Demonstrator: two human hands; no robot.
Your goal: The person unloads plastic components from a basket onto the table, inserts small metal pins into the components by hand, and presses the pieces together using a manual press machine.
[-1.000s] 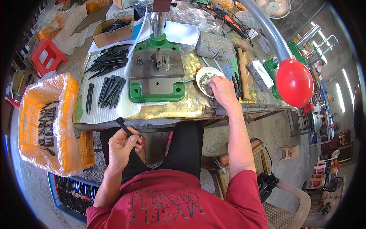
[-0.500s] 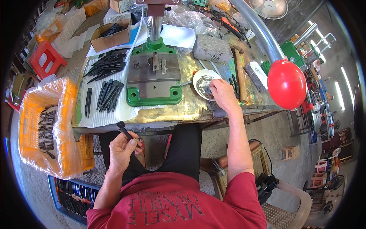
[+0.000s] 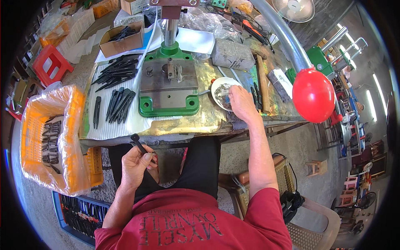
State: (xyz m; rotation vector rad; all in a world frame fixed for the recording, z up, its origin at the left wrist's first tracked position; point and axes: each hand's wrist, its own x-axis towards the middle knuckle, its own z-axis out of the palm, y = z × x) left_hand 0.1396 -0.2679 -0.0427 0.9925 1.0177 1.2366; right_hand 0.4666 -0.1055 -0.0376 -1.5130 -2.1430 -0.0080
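In front of my lap, my left hand (image 3: 135, 166) pinches a slim black handle-like part (image 3: 136, 140), its rounded end tilted up toward the table edge. My right hand (image 3: 242, 104) reaches into a white bowl (image 3: 216, 83) holding small metal pieces (image 3: 222, 92). Its fingers are closed and point down among them; whatever they grip is hidden. Left of the bowl stands a green press (image 3: 168, 109) with a flat metal bed and a small fixture. Similar black parts (image 3: 120, 104) lie in groups on white foam sheeting (image 3: 146, 123) beside the press.
A red ball-ended lever (image 3: 313, 95) hangs over the table's right side. Behind the bowl are a wrapped grey block (image 3: 233, 54) and a hammer (image 3: 261, 79). An orange crate (image 3: 75, 121) lined with plastic stands at left; a cardboard box (image 3: 121, 43) sits behind the black parts.
My left hand has shifted slightly right and down with the black part. My right hand stays at the bowl, its fingers moved a little within it.
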